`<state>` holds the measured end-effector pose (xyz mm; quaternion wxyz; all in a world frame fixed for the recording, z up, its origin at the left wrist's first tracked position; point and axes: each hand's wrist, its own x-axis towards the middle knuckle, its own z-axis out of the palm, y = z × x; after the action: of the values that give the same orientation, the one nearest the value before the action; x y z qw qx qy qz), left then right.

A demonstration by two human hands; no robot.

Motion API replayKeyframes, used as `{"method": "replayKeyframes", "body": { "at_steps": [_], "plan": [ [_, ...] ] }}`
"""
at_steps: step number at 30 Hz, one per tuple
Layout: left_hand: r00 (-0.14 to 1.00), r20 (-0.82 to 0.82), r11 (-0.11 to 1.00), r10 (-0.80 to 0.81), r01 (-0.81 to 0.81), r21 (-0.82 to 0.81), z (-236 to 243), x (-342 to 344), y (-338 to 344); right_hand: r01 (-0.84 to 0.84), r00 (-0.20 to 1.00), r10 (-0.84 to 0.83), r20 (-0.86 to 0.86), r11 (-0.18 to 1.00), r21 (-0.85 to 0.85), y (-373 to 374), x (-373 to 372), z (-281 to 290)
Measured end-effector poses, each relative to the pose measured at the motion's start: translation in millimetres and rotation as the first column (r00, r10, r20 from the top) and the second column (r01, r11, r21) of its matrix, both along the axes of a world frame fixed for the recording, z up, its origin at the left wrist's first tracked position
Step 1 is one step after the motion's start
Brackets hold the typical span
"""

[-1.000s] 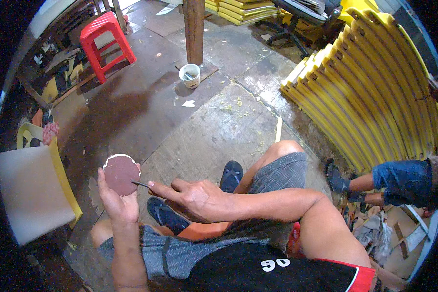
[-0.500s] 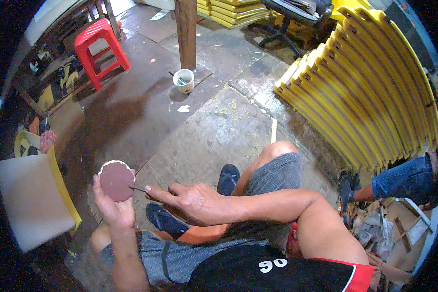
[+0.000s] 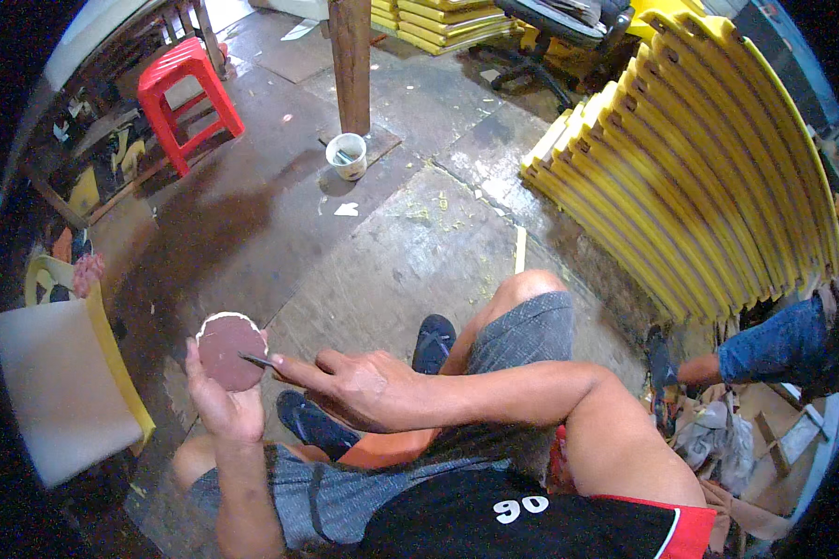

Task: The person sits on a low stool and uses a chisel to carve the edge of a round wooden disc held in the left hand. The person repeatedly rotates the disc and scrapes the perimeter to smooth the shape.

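The right hand [image 3: 368, 387] pinches a thin, dark, pointed tool [image 3: 256, 360] between its thumb side and its long pointing finger (the thumb is mostly hidden). The tool's tip is over the flat face of a round brown disc with a bumpy cream edge [image 3: 230, 352]. I can't tell if the tip pushes in. The left hand [image 3: 228, 410] has its palm up and holds the disc, with the thumb at one side and a fingertip at the other. The disc is in front of the left knee, above the floor.

Below the hands is a dark blue sandal [image 3: 315, 424]. Farther out, a small white round cup [image 3: 347, 156] stands by a brown wooden post [image 3: 350, 74]. A red plastic stool [image 3: 182, 102] is off to the left. Big yellow curved pads [image 3: 690, 168] lean together on the right.
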<state>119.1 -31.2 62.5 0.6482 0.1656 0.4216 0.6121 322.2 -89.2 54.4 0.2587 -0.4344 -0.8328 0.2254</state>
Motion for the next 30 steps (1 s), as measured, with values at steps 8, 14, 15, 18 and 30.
{"method": "replayKeyframes", "body": {
  "at_steps": [8,14,15,18,30],
  "plan": [
    [1.0,-0.002,1.0,-0.017,0.017,0.015,-2,-1,-1,0.005,1.0,-0.005,0.02,1.0,-0.011,-1,-2,3],
    [1.0,0.021,1.0,-0.017,0.017,0.013,-2,0,-1,0.009,1.0,-0.009,-0.002,1.0,-0.003,4,-3,5],
    [0.999,0.012,0.999,-0.043,0.042,0.01,-3,-2,-3,0.011,1.0,-0.011,-0.01,1.0,0.003,5,-3,8],
    [1.0,0.001,1.0,0.018,-0.018,-0.002,1,0,2,0.025,0.995,-0.023,0.092,1.0,-0.018,-4,0,-2],
    [0.997,0.038,0.997,-0.074,0.072,0.041,-9,2,-5,0.039,0.999,-0.039,0.006,0.999,0.009,4,-6,5]
  ]
}}
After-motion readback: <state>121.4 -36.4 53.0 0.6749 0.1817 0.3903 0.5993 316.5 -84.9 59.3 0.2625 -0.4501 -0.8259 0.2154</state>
